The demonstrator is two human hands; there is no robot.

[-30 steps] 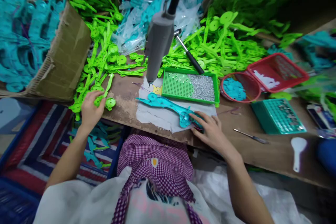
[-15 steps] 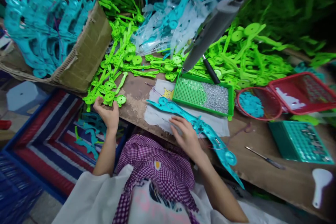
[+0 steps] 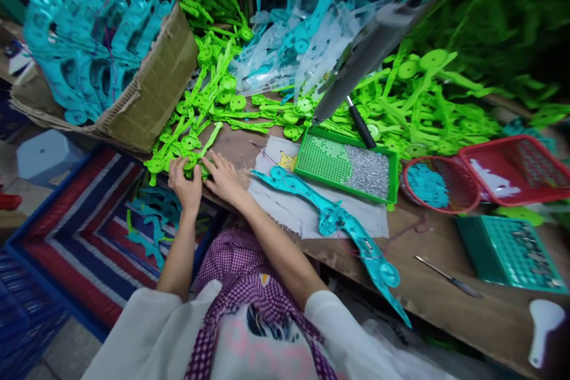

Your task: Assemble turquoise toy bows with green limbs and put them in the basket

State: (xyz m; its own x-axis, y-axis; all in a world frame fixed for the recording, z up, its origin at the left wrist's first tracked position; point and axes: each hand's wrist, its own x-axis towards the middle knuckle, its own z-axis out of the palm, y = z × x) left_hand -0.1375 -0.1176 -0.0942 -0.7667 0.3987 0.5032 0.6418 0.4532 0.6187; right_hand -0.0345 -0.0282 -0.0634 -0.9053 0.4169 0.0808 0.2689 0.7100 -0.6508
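Observation:
My left hand (image 3: 186, 187) is at the table's front edge, its fingers closed around a bright green plastic arm with round disc ends (image 3: 196, 160). Close beside it, my right hand (image 3: 226, 179) has its fingers bent over the right end of the same green arm; the fingers partly hide that piece. More green arms (image 3: 214, 83) lie heaped just beyond both hands. A long turquoise plastic piece (image 3: 332, 214) rests to the right on a white cloth (image 3: 285, 217), apart from my hands.
A green tray (image 3: 392, 187) of small metal screws stands behind the turquoise piece, beneath a hanging grey tool (image 3: 356, 62). Rightward are red baskets (image 3: 474, 184), a teal box (image 3: 485, 249), a screwdriver (image 3: 447, 276) and a white scoop (image 3: 541, 323). A cardboard box (image 3: 151, 89) holds turquoise pieces at left.
My right hand has moved left from beside the turquoise piece to the green arm by my left hand. My left hand has shifted slightly right and its fingers have closed in.

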